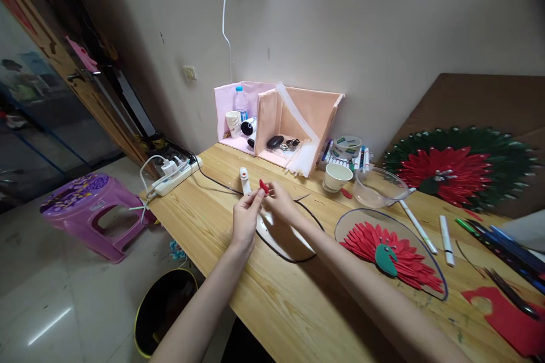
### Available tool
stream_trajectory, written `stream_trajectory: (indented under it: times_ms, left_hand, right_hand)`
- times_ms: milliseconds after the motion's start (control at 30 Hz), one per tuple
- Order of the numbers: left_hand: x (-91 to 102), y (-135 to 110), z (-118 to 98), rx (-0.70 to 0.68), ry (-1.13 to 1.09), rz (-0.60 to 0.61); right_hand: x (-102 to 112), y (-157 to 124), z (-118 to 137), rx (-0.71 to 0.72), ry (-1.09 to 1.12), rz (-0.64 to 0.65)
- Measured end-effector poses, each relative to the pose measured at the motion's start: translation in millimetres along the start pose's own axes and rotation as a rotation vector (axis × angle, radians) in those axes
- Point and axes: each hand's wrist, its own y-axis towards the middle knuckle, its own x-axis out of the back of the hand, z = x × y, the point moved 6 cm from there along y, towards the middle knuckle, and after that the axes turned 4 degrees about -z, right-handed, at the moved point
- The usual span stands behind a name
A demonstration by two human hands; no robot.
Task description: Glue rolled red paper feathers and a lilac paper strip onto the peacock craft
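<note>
A small red folded petal (264,186) is pinched between the fingertips of my left hand (246,216) and my right hand (279,202), which meet above the wooden table. Both hands are closed. Just beyond them is a white hot glue gun (244,180), partly hidden by my fingers. Under my right wrist lies a pale rounded panel with a dark rim (293,248), half covered by my arm. To the right rests a clear, blue-edged panel covered with red petals (366,238) and carrying a green bird-shaped cutout (386,261).
A paper bowl (337,177), clear plastic bowl (378,188) and pink partitioned box (268,125) stand at the back. Markers (447,241), scissors (513,295) and red sheet scraps (506,312) lie right. A power strip (176,178) sits at the left edge, near a pink stool (102,221) and bin (145,317).
</note>
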Motion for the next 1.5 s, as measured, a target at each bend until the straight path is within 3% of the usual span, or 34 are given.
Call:
stream_trajectory:
  times_ms: [100, 200, 433, 600, 700, 767, 867, 1000, 1100, 1267, 1500]
  left_hand:
    - [-18.4, -6, 8, 0.072, -0.023, 0.054]
    - [-44.9, -16, 22, 0.160, -0.046, 0.119]
    - [-118.1, -60, 46, 0.332, -0.140, 0.343]
    - [-156.1, -90, 64, 0.402, -0.129, 0.459]
    - [-171.6, -101, 70, 0.334, 0.010, 0.614]
    - [-176.1, -104, 75, 0.216, 0.194, 0.740]
    - [-174.8, -104, 79, -0.135, 0.539, 0.840]
    - [-180.3, -119, 87, -0.587, 0.808, 0.974]
    - [-192.0, -136, 100, -0.747, 0.942, 1.074]
    - [-204.6, -145, 116, -0.788, 0.942, 1.103]
    - [-190.6, -111, 109, -0.686, 0.937, 0.757]
  right_hand:
    - [57, -24, 11, -0.038, 0.157, -0.140]
    - [97, -51, 28, -0.074, 0.304, -0.166]
    - [155, -97, 33, -0.067, 0.319, -0.353]
    - [194, -126, 32, -0.021, 0.256, -0.474]
    - [223, -149, 36, 0.023, 0.148, -0.561]
    - [246, -168, 38, 0.106, -0.009, -0.651]
    - [273, -201, 36, 0.279, -0.444, -0.708]
    - [275, -235, 10, 0.431, -0.955, -0.477]
    - [267, -251, -11, 0.460, -1.152, -0.293]
    - [262, -259, -24, 0.470, -1.289, -0.180]
    - [257, -257, -28, 0.513, -1.309, -0.078]
